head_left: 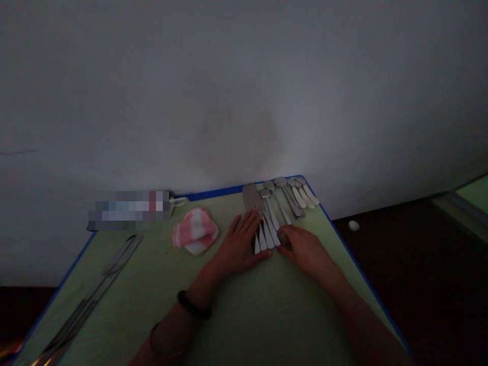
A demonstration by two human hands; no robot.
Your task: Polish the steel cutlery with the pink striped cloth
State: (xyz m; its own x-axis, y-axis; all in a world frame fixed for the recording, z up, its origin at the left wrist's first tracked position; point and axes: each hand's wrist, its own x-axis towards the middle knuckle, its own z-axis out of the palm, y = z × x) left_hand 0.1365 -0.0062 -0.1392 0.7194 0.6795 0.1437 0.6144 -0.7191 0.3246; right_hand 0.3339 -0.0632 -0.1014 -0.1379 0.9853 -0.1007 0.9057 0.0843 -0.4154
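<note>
My left hand (239, 243) lies flat on the green table (244, 315), fingers stretched out and touching the left side of a small row of metal cutlery (266, 231), a butter knife and spoons. My right hand (305, 247) rests on the table at the right of that row, its fingertips curled against the handle ends. More spoons (295, 195) lie in a row at the table's far right corner. A dark bead bracelet (192, 306) is on my left wrist.
A pink and white folded cloth (195, 232) lies left of my hands. Long metal utensils (95, 290) lie along the table's left edge. A grey wall stands right behind the table. Dark floor with a small white object (354, 225) is to the right.
</note>
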